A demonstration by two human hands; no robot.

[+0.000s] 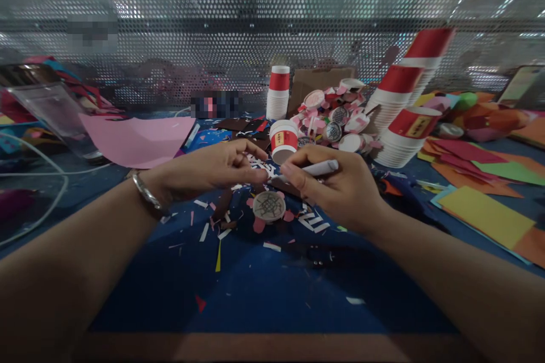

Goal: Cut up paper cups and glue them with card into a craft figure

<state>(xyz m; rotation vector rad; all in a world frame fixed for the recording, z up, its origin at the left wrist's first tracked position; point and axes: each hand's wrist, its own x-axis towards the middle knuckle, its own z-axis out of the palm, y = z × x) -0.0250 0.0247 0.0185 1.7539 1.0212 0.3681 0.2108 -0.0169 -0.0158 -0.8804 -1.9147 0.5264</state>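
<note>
My left hand, with a silver bracelet on the wrist, pinches a small white cut-paper piece over the blue table. My right hand is closed round a white marker pen, its tip at the paper piece. Just below the hands lies a round cup base with a drawn grid pattern and pink petals. An upside-down red-and-white paper cup stands right behind the hands.
Paper scraps litter the table. Stacks of red-and-white cups lean at the right, another stack at the back, with a pile of decorated cup pieces between. Coloured paper sheets lie right, a pink sheet and clear container left.
</note>
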